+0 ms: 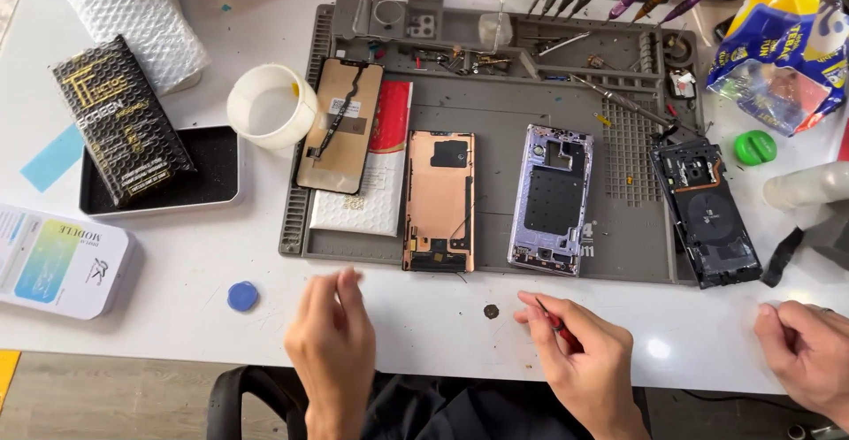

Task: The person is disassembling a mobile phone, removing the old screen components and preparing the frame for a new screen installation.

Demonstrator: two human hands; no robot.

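Your right hand [584, 360] pinches a thin red-handled tool [557, 323], probably a small screwdriver, just below the grey mat [495, 108]. Your left hand [334, 352] hovers loosely curled and empty, below the mat's copper-backed screen [439, 199]. Another person's hand [809, 352] rests beyond the mat's right corner.

grey mat [495, 104], copper screen [439, 199], lilac frame [550, 199], blue cap [242, 296].
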